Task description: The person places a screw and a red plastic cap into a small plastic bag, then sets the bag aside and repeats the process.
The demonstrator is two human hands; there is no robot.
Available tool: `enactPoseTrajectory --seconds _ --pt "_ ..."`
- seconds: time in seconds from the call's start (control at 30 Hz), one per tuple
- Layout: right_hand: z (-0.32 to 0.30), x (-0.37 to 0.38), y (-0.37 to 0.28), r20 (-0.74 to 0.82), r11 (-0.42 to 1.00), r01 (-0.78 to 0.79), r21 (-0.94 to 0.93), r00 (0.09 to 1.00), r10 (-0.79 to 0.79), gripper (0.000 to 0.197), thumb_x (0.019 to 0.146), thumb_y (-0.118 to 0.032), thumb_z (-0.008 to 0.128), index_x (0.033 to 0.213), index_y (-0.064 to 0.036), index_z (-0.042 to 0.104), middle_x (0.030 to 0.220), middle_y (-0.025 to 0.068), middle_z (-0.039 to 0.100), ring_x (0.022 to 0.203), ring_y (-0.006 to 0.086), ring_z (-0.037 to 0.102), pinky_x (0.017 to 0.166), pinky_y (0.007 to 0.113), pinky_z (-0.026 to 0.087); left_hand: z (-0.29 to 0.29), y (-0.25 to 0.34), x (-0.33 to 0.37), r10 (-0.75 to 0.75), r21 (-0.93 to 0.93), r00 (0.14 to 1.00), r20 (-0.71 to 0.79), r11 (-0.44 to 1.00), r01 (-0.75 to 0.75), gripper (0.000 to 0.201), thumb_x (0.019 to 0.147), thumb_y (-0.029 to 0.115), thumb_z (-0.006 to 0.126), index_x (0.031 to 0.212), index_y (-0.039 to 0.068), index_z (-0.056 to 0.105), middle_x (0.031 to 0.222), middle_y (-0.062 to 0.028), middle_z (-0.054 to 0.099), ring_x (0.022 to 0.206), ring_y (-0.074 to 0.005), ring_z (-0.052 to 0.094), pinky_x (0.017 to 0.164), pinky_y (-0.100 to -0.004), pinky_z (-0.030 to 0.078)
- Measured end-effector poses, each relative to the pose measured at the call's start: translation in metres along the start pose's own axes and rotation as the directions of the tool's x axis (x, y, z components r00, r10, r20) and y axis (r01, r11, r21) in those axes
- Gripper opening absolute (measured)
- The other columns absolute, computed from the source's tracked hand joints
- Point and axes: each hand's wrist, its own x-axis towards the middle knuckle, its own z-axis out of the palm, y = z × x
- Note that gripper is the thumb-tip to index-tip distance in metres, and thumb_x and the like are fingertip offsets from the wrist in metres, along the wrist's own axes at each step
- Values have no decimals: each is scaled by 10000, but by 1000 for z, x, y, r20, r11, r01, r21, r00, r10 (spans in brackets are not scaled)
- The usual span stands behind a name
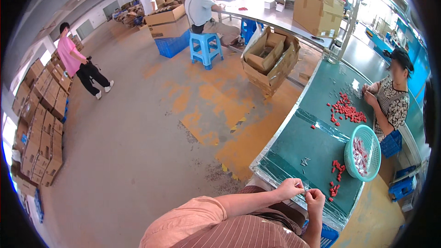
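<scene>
At the bench [294, 143]'s near edge, the left hand [290, 188] pinches a small piece [305, 192], long axis indiscernible. The right hand [315, 197], grip closed on its right end, is nearer the red pieces [341, 168], lying right.

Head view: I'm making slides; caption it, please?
Left hand and right hand close together by a green table bearing red pieces, teal basket.

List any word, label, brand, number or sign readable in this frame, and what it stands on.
No text is readable.
Stacked cartons at left: dark print, too small to read.
Open carton above the blue crate: dark print, too small.
Taped carton on the far table: pale label-like patches, unreadable.
Red pieces near the hands: no lettering discernible.
</scene>
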Motion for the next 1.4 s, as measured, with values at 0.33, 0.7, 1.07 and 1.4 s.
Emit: enactPoseTrajectory --seconds 0.33,0.7,1.07,1.4 --pt "38 6 -32 135 955 231 -189 969 -207 157 806 -134 613 776 19 597 656 106 579 601 143 535 570 306 443 -34 -15 5 50 30 999 -18 998 -49 145 883 182 549 830 51 580 817 -40 547 780 -126 507 707 -305 450" --pt "26 94 -18 72 773 271 -574 957 -282 143 775 -143 590 852 -37 647 857 139 613 827 317 598 736 391 476 -53 -41 30 104 -92 972 -209 988 -125 84 907 72 523 837 26 513 697 -30 583 638 -78 523 612 -236 427" --pt "44 121 -20 250 438 355 -826 927 -279 137 766 -141 592 856 -49 640 892 137 600 877 296 601 759 391 495 -52 -32 22 57 14 975 -215 998 -55 81 880 94 560 839 25 550 676 -30 593 623 -81 557 592 -244 449" --pt "21 129 -37 199 532 164 -831 980 9 189 692 -189 601 727 -15 665 744 187 643 744 315 646 685 393 515 -55 -29 25 74 53 972 -223 997 -64 98 869 107 573 827 22 550 659 -37 593 609 -91 565 582 -256 450"
